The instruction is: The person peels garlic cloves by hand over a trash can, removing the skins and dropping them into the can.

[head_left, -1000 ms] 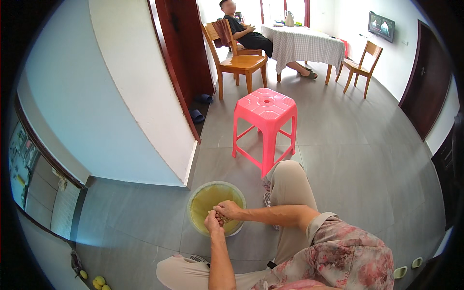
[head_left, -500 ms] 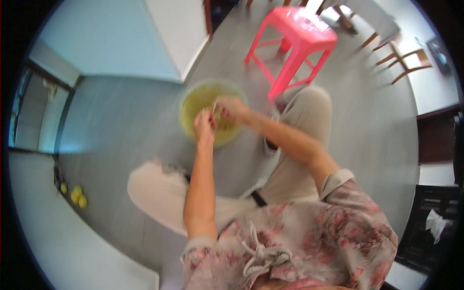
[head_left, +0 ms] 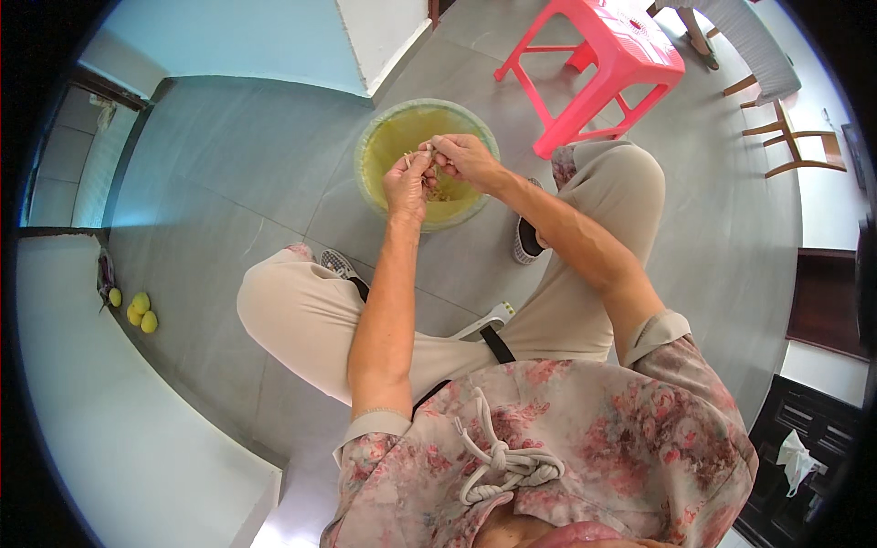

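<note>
A round yellow-green basin stands on the floor between my knees, with small pale bits low inside it. Over its middle, my left hand is closed, thumb and fingers pinched on thin pale strands. Fingertips of my right hand meet those of the left at the same spot, also pinched. What lies between the right fingertips is too small to name.
A pink plastic stool stands beyond my right knee. Several yellow-green round fruits lie by the left wall. A wall corner juts out behind the basin. Farther right are a wooden chair and a covered table.
The view has shifted, so the basin and stool appear higher and farther right. My hands remain together over the basin, fingertips closer to each other than before.
</note>
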The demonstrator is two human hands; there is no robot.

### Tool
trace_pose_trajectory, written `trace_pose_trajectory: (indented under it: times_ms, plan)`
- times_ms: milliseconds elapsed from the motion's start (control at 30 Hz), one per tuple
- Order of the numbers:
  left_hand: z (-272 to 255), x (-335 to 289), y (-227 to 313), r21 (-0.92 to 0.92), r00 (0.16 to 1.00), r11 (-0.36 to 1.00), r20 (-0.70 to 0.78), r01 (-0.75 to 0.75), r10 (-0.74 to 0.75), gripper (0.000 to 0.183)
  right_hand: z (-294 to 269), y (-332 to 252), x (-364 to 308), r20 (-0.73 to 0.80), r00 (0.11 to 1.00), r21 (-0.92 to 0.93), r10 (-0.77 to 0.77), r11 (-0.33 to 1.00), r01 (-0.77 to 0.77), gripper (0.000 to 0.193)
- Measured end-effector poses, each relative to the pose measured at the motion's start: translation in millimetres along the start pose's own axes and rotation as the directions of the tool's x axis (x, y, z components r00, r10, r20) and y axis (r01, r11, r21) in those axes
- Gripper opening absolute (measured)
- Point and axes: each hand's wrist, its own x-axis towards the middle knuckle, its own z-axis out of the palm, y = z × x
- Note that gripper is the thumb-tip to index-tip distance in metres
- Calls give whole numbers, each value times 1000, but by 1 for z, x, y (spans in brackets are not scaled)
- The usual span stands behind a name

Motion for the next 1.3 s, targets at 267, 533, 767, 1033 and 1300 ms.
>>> trace_pose_trajectory:
  times_ms: [267,533,767,1033,1300]
  plan:
    - [1,0,4,-21,997,997,-23,-72,72,9,3,-4,-2,90,995,19,-49,999,47,29]
    - [17,10,9,24,996,995,15,-92,91,15,-12,-5,9,4,978,-182,-207,962,204,23]
    - [2,-4,1,95,995,995,-102,-4,14,16,-2,3,-6,24,958,-487,-286,833,261,27]
    - [6,0,1,30,990,995,-103,96,-93,11,-8,-4,-10,82,914,-681,-397,647,342,27]
    - [1,8,2,-57,980,985,-102,165,-171,8,-10,0,-5,144,864,-712,-482,556,428,22]
